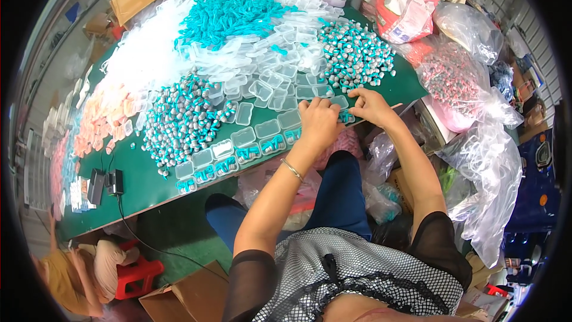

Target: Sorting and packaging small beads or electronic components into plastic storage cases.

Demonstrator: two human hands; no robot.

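Note:
A row of small clear plastic boxes [243, 138] with lids folded back runs along the table's near edge. Their lower halves hold small grey-and-teal pieces [272, 144]. Over the right part of this row is my left hand [320, 122], its fingers bent down and closed, hiding what lies under them. My right hand [373, 108] is at the row's right end, beside an open box [345, 117] with teal pieces. Its thumb and fingers are apart, and nothing shows between them. Loose grey-and-teal pieces form one heap [356, 53] beyond my right hand and another heap [179, 116] at the left.
Teal cord-like strips [229, 15] are piled on many empty clear boxes [286, 42] across the green table [146, 194]. Pale orange pieces [104, 110] and a black device [114, 182] with a cable are at left. Plastic bags [471, 30] crowd the right. A person [77, 277] sits lower left.

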